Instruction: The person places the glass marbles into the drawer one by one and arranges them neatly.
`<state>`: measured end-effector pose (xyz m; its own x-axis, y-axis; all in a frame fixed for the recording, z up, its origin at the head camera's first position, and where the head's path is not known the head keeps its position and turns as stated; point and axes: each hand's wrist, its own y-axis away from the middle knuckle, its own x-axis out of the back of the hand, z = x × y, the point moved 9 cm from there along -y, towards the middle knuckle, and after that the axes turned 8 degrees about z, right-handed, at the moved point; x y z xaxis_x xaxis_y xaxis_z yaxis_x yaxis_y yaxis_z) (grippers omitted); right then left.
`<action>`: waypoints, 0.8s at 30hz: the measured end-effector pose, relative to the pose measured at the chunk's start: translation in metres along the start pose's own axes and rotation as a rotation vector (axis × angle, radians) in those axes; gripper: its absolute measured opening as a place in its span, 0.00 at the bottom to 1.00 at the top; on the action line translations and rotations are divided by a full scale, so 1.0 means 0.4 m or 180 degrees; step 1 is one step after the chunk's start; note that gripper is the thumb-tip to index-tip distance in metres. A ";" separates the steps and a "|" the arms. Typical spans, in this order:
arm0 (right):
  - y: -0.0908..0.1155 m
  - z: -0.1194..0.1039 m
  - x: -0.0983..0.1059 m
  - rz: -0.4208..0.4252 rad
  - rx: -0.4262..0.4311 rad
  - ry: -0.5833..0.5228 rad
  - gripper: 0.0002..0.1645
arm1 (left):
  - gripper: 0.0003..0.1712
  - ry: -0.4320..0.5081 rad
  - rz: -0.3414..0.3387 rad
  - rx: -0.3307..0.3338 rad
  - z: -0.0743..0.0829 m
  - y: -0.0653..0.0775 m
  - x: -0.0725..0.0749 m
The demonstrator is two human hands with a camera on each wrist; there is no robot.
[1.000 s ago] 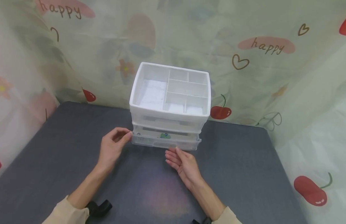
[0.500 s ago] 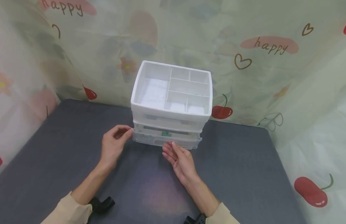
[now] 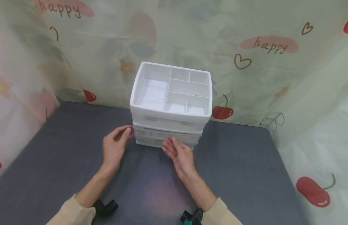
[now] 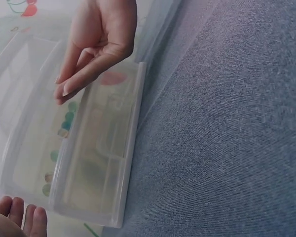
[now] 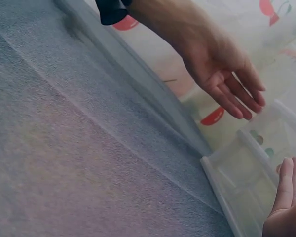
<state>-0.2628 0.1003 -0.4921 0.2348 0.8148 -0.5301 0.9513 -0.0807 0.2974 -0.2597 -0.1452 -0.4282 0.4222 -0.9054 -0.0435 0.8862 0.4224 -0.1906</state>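
A white desktop organizer [image 3: 171,114] with a divided top tray stands at the back of the table. Its clear lower drawer [image 3: 147,139] sits flush under the upper one. Fairly straight fingers of my right hand [image 3: 181,159] touch the drawer's front, right of its middle. At the organizer's left side is my left hand [image 3: 114,148], fingertips right at the edge; the right wrist view has its fingers loosely extended with nothing between them. Through the clear plastic, small green and brown round things [image 4: 68,121] show in the left wrist view.
A dark grey cloth covers the table [image 3: 235,175]. Printed fabric [image 3: 106,40] with cherries and "happy" lettering hangs behind the organizer and at both sides. Black camera mounts [image 3: 105,207] are strapped at the wrists.
The clear lower drawer has slid back into the organizer, with my right hand moving forward against its front. My left hand has stayed by the left side.
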 end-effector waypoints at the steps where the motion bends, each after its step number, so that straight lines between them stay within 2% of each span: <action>1: -0.002 -0.001 0.001 0.0017 -0.0006 -0.0001 0.22 | 0.14 0.0033 -0.0009 0.0001 0.000 0.002 -0.001; 10: -0.009 -0.012 -0.001 0.0044 -0.0023 -0.0009 0.22 | 0.14 -0.0050 -0.0120 -0.0086 0.010 0.018 -0.008; 13: -0.008 -0.015 -0.003 -0.0002 -0.0004 0.0066 0.23 | 0.14 -0.0205 -0.0166 -0.0155 0.013 0.022 -0.007; 16: -0.002 -0.019 -0.004 -0.0129 0.0014 0.0302 0.24 | 0.13 -0.0546 -0.0153 -0.0289 0.015 0.025 0.002; 20: 0.011 -0.029 0.008 -0.0341 0.0064 0.0796 0.25 | 0.13 -0.1046 -0.0204 -0.0539 0.017 0.029 0.016; 24: 0.025 -0.049 0.037 -0.0458 0.0152 0.1185 0.25 | 0.17 -0.1256 -0.0396 -0.0778 0.019 0.032 0.027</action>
<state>-0.2538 0.1228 -0.4816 0.0184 0.9713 -0.2371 0.9795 0.0300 0.1990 -0.2423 -0.1491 -0.4237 0.3979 -0.8434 0.3610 0.8837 0.2467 -0.3976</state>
